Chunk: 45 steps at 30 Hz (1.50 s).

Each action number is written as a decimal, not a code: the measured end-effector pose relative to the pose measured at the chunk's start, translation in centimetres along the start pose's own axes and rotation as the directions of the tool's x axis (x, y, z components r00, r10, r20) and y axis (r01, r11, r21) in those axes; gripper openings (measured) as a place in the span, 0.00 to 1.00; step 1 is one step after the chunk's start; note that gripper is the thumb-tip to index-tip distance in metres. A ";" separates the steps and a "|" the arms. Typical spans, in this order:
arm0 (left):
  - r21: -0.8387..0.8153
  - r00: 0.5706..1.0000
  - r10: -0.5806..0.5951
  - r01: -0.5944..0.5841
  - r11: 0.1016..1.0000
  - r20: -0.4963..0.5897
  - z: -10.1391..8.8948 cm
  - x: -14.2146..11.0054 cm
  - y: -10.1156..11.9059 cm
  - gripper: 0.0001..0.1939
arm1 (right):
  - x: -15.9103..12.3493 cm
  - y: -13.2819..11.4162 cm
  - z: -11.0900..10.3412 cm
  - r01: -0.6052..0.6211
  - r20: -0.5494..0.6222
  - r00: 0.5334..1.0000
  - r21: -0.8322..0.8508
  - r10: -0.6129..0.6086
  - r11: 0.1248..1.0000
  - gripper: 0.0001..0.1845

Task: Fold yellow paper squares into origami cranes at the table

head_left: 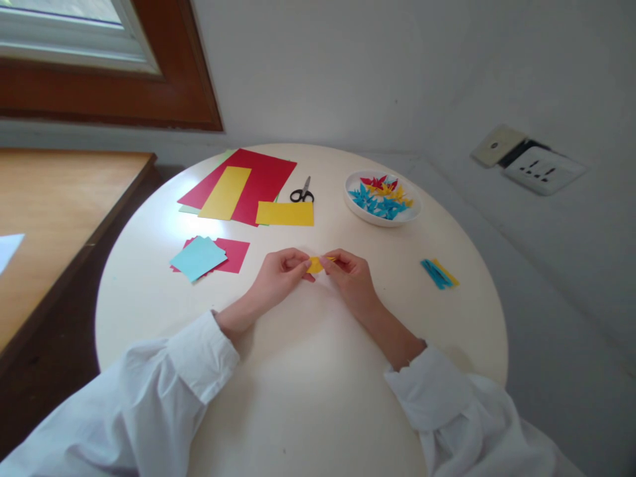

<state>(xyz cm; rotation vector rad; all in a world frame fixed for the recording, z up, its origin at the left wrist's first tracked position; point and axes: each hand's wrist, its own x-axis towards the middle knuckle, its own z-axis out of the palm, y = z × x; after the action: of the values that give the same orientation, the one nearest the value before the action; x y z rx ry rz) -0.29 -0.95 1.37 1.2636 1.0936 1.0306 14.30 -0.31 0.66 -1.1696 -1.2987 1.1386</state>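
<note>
Near the middle of the round white table (308,371), a small piece of yellow paper (315,265) is pinched between my two hands. My left hand (281,278) grips its left end between thumb and fingers. On the right end, my right hand (354,278) has closed in the same way. The paper looks folded, though my fingertips cover much of it. Just beyond my hands lie a yellow paper strip (285,214) and scissors (303,192) with black handles.
A white dish (382,220) holds red, yellow and blue folded paper shapes. Blue and yellow strips (437,273) lie at the right. Light blue squares (199,258) rest over red ones at the left, below large red sheets (268,173). A wall socket (544,171) is at right.
</note>
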 end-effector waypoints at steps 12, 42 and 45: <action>-0.096 0.996 0.010 -0.018 0.995 -0.086 -0.4 0.1 -0.1 0.14 | -0.3 0.6 0.1 0.089 0.066 0.993 0.123 -0.098 0.988 0.21; -0.110 0.999 0.028 -0.030 0.993 -0.022 -0.5 0.3 -0.6 0.05 | -0.7 0.5 0.4 0.125 0.073 0.990 -0.018 -0.123 0.992 0.06; -0.092 0.999 0.049 -0.050 0.995 -0.013 -0.4 0.2 -0.4 0.04 | -0.7 0.3 0.4 0.109 0.079 0.991 0.014 -0.110 0.994 0.06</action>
<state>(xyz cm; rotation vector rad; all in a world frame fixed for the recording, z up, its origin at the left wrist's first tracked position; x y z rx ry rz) -0.70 -0.71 0.99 1.2176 1.0160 1.1136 13.93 -0.98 0.29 -1.0420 -1.3993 1.1193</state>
